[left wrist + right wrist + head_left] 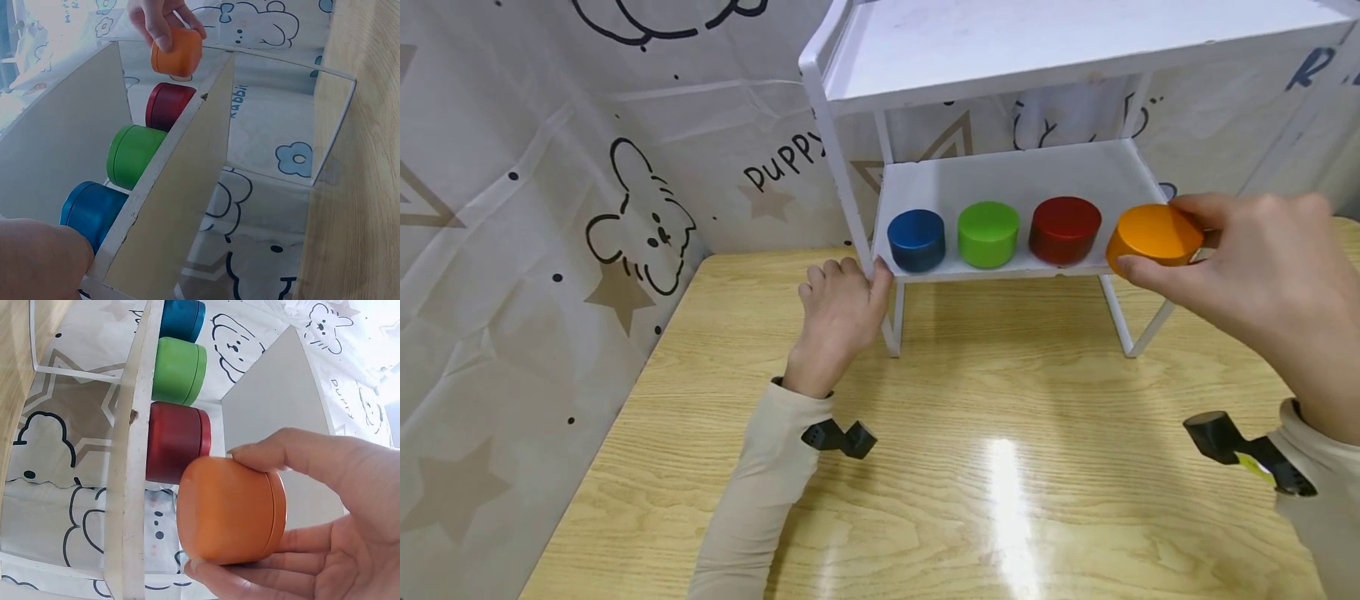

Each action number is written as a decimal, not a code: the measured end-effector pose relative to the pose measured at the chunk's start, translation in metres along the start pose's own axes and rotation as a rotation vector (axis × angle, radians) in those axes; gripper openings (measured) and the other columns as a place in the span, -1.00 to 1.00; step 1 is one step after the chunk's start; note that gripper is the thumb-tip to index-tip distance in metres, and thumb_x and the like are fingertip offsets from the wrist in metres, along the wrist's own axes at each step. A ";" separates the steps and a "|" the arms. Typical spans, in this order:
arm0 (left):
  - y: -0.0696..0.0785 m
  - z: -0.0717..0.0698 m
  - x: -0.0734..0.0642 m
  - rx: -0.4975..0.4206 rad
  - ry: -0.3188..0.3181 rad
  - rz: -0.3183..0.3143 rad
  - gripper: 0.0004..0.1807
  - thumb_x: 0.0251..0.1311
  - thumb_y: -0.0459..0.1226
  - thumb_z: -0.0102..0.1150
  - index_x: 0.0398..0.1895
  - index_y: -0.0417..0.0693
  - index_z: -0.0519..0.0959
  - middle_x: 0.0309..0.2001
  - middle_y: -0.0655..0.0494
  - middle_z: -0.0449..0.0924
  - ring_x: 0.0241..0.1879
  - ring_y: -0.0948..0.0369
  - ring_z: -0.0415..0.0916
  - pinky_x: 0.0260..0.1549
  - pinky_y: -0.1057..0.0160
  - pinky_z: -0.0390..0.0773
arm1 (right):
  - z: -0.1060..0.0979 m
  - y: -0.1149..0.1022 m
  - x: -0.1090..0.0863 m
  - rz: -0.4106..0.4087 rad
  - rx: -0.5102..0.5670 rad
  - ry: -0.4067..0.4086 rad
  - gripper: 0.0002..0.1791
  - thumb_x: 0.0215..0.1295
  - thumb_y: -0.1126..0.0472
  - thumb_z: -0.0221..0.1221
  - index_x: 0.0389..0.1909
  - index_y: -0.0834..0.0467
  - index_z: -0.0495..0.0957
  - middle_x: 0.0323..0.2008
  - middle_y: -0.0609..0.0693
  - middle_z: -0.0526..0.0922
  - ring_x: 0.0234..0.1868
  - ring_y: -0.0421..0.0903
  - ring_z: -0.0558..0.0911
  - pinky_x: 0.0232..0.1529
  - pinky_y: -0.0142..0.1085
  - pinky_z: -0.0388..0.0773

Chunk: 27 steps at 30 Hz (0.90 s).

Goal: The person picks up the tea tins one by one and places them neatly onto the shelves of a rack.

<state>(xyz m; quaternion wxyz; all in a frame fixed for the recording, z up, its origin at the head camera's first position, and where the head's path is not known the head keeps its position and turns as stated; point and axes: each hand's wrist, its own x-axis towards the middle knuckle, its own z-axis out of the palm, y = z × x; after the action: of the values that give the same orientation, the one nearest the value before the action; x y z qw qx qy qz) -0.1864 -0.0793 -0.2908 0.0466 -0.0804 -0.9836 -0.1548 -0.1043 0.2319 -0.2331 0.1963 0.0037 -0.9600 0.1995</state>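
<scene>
My right hand grips an orange round lidded tin between thumb and fingers, at the right end of the white rack's lower shelf. In the right wrist view the orange tin is tilted and overlaps the red tin. Along the front of that shelf stand a blue tin, a green tin and the red one, in a row from the left. My left hand holds the rack's left upright at the shelf's front corner, its thumb by the blue tin.
The rack's upper shelf overhangs the row of tins. Its thin white legs stand on a wood-grain table. Behind and to the left hangs a pale printed cloth with cartoon animals and stars.
</scene>
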 end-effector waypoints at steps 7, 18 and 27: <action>0.000 0.001 0.000 -0.005 -0.002 0.008 -0.36 0.43 0.04 -0.55 -0.36 -0.34 0.39 -0.34 -0.19 0.33 -0.30 -0.11 0.21 -0.30 0.02 0.22 | 0.002 0.000 0.006 0.056 0.010 0.002 -0.42 0.00 -0.08 0.31 -0.17 0.36 0.61 -0.39 0.36 0.63 -0.49 0.21 0.45 -0.67 -0.21 0.24; -0.001 0.001 0.000 -0.008 0.002 0.008 -0.36 0.43 0.03 -0.54 -0.34 -0.35 0.39 -0.33 -0.19 0.33 -0.28 -0.10 0.21 -0.29 0.03 0.23 | 0.003 -0.005 0.018 0.099 0.037 -0.060 -0.41 0.01 -0.08 0.32 -0.17 0.39 0.60 -0.37 0.37 0.63 -0.52 0.17 0.50 -0.67 -0.22 0.30; -0.001 0.001 0.000 -0.014 0.002 0.014 -0.36 0.43 0.03 -0.53 -0.35 -0.35 0.39 -0.34 -0.19 0.33 -0.28 -0.11 0.21 -0.29 0.03 0.23 | 0.005 -0.011 0.020 0.100 0.037 -0.036 -0.53 0.02 0.00 0.26 -0.33 0.39 0.56 -0.55 0.25 0.55 -0.60 0.14 0.41 -0.70 -0.20 0.22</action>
<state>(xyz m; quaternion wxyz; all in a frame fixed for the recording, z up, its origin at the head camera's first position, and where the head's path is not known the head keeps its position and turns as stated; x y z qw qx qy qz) -0.1864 -0.0799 -0.2917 0.0481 -0.0873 -0.9819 -0.1613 -0.1236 0.2210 -0.2251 0.1685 -0.0371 -0.9586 0.2265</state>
